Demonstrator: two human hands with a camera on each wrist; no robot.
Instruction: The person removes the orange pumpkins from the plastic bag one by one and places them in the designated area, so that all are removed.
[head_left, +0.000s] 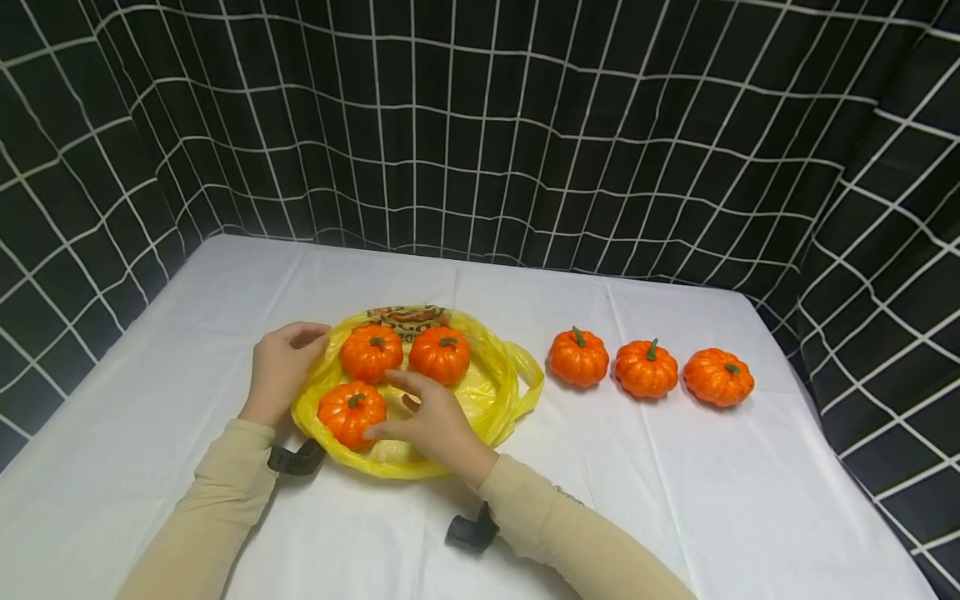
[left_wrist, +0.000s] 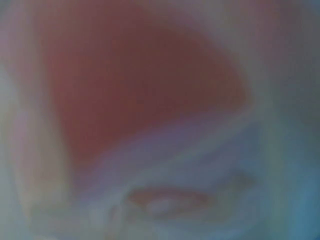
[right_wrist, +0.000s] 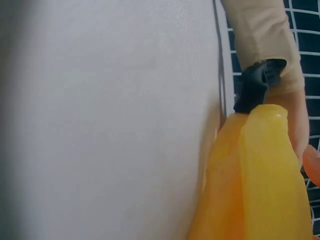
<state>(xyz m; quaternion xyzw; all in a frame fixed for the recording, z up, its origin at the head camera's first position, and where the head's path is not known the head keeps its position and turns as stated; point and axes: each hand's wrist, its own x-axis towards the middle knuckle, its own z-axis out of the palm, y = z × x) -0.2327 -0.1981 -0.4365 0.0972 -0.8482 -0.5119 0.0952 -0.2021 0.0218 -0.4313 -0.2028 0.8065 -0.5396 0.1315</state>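
A yellow plastic bag (head_left: 405, 467) lies spread on the table with its mouth facing up. Three orange mini pumpkins sit inside: a back left pumpkin (head_left: 372, 354), a back right pumpkin (head_left: 440, 356) and a front pumpkin (head_left: 352, 415). My left hand (head_left: 283, 371) holds the bag's left rim, fingertips at its edge. Over the bag's middle, my right hand (head_left: 435, 421) has its fingers spread, thumb close to the front pumpkin; whether it touches is unclear. The right wrist view shows the bag's yellow side (right_wrist: 270, 175) near the left sleeve (right_wrist: 265, 35). Blur hides detail in the left wrist view.
To the bag's right, three more pumpkins stand in a row: a near one (head_left: 578, 358), a middle one (head_left: 647, 369) and a far right one (head_left: 718, 377). A handle loop (head_left: 534, 379) sticks out of the bag. Black grid-patterned cloth (head_left: 480, 125) encloses the white table (head_left: 675, 500).
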